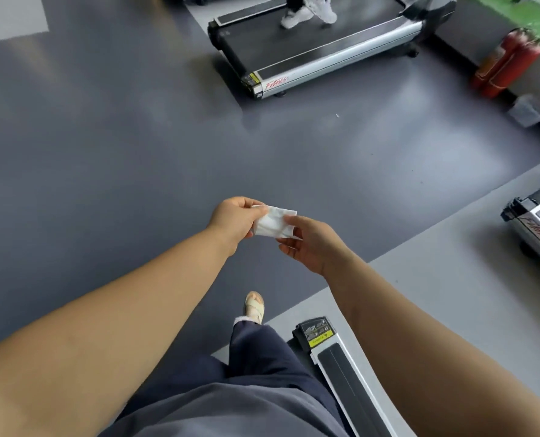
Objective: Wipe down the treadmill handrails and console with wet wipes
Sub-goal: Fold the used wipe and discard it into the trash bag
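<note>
Now I see my left hand and right hand both pinching a folded white wipe above the grey floor.

A dark grey floor fills the room, with a soft pale sheen of light on it; a lighter grey strip runs along the lower right; a treadmill stands at the far side; red fire extinguishers sit to its right, below a green surface.
</note>
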Action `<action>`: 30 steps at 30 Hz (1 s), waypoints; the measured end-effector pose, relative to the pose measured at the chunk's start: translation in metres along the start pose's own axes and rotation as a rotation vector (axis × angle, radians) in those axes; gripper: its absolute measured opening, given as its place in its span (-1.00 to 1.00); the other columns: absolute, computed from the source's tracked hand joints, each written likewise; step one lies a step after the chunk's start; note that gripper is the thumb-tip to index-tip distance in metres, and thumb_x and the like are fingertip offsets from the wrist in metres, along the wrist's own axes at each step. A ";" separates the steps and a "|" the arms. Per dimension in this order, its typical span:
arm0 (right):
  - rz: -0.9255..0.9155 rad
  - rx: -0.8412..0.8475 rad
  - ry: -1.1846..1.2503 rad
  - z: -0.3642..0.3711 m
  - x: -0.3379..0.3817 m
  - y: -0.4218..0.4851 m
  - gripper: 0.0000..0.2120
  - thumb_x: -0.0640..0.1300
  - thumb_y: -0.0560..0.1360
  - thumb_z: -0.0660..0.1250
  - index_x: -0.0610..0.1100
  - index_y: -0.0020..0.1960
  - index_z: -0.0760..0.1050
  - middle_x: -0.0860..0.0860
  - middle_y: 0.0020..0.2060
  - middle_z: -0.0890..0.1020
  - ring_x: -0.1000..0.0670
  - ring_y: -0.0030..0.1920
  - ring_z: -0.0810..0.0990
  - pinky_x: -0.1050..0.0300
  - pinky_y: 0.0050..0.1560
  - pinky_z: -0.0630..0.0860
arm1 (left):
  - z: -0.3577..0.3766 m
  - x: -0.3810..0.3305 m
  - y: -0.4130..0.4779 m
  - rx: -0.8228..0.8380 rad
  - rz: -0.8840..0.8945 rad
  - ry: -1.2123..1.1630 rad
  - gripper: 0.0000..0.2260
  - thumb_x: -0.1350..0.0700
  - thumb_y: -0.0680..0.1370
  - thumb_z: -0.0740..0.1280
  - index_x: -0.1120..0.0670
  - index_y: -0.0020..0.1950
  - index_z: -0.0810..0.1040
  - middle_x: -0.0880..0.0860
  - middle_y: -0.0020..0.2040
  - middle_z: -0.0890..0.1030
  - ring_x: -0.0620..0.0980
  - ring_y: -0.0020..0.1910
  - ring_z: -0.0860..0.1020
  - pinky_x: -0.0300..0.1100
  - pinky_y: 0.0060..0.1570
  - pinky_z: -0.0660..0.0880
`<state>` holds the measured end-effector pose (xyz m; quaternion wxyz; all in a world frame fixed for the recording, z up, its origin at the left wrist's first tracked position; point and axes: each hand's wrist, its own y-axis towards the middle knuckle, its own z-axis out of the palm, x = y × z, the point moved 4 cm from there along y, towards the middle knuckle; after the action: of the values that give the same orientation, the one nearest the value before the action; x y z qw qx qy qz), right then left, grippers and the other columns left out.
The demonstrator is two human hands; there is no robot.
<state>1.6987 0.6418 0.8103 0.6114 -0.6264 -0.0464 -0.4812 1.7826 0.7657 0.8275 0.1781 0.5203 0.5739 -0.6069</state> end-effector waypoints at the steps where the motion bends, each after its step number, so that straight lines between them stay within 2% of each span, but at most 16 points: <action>1: -0.014 0.000 0.010 -0.004 0.005 0.015 -0.93 -0.20 0.57 0.25 -0.17 -0.04 0.50 -0.09 -0.13 0.56 -0.03 -0.18 0.57 0.15 -0.18 0.52 | 0.006 -0.002 0.018 0.009 0.014 0.009 -0.90 0.13 0.53 0.39 0.00 -0.19 0.55 0.07 -0.15 0.56 0.00 -0.19 0.48 -0.19 -0.20 0.48; 4: -0.055 -0.010 0.045 -0.023 0.021 0.070 -0.92 -0.20 0.57 0.25 -0.18 -0.03 0.50 -0.09 -0.14 0.56 -0.04 -0.19 0.57 0.15 -0.17 0.52 | 0.033 -0.009 0.080 0.047 0.062 0.036 -0.89 0.14 0.52 0.39 0.00 -0.20 0.56 0.09 -0.14 0.57 0.01 -0.19 0.48 -0.16 -0.18 0.47; 9: -0.167 -0.103 0.116 -0.071 0.049 0.165 -0.93 -0.21 0.56 0.24 -0.17 -0.02 0.50 -0.07 -0.19 0.56 -0.01 -0.25 0.55 0.18 -0.20 0.49 | 0.102 -0.018 0.190 0.159 0.159 0.081 -0.85 0.19 0.53 0.37 0.02 -0.21 0.53 0.04 -0.25 0.53 -0.04 -0.31 0.44 -0.32 -0.40 0.41; 11: -0.163 -0.164 0.153 -0.093 0.051 0.178 -0.92 -0.21 0.56 0.23 -0.16 -0.04 0.50 -0.06 -0.22 0.55 0.00 -0.27 0.54 0.18 -0.20 0.48 | 0.132 -0.019 0.212 0.222 0.148 0.118 -0.87 0.18 0.54 0.37 0.02 -0.20 0.53 0.02 -0.23 0.54 -0.06 -0.30 0.45 -0.31 -0.39 0.42; 16: -0.139 -0.298 0.275 -0.154 0.067 0.182 -0.91 -0.20 0.56 0.24 -0.14 -0.07 0.51 -0.05 -0.21 0.56 -0.01 -0.24 0.55 0.16 -0.15 0.49 | 0.207 -0.040 0.237 0.418 0.105 0.223 -0.88 0.19 0.54 0.37 0.04 -0.18 0.53 0.04 -0.20 0.55 -0.04 -0.25 0.47 -0.28 -0.34 0.42; 22: -0.187 -0.538 0.462 -0.256 0.086 0.183 -0.91 -0.19 0.56 0.22 -0.13 -0.04 0.51 -0.04 -0.19 0.57 0.00 -0.21 0.57 0.18 -0.18 0.51 | 0.341 -0.078 0.251 0.710 0.146 0.399 -0.93 0.19 0.54 0.37 0.08 -0.15 0.59 0.08 -0.13 0.59 0.00 -0.14 0.52 -0.13 -0.10 0.51; 24: -0.212 -0.623 0.550 -0.291 0.085 0.175 -0.90 -0.20 0.56 0.22 -0.14 0.01 0.51 -0.04 -0.18 0.57 -0.01 -0.21 0.57 0.18 -0.18 0.51 | 0.393 -0.085 0.247 0.824 0.168 0.470 -0.96 0.18 0.53 0.38 0.08 -0.12 0.61 0.09 -0.11 0.61 0.00 -0.14 0.53 -0.09 -0.02 0.54; 27: -0.240 -0.763 0.695 -0.347 0.073 0.154 -0.86 -0.20 0.58 0.21 -0.17 0.09 0.50 -0.05 -0.16 0.57 -0.01 -0.20 0.56 0.19 -0.21 0.50 | 0.475 -0.084 0.228 1.005 0.185 0.582 -0.96 0.16 0.51 0.40 0.09 -0.06 0.62 0.06 -0.11 0.61 -0.02 -0.16 0.53 -0.15 -0.08 0.52; 30: -0.246 -0.901 0.848 -0.405 0.051 0.127 -0.90 -0.19 0.58 0.21 -0.14 0.02 0.49 -0.04 -0.16 0.55 0.00 -0.21 0.54 0.20 -0.23 0.49 | 0.557 -0.071 0.190 1.193 0.155 0.705 -0.97 0.16 0.50 0.41 0.09 -0.08 0.60 0.05 -0.17 0.61 -0.01 -0.19 0.55 -0.12 -0.02 0.54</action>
<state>1.5865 0.2548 0.6671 0.1929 -0.5672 0.3358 -0.7268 1.7276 0.1949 0.6785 -0.2922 0.7347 0.1270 -0.5989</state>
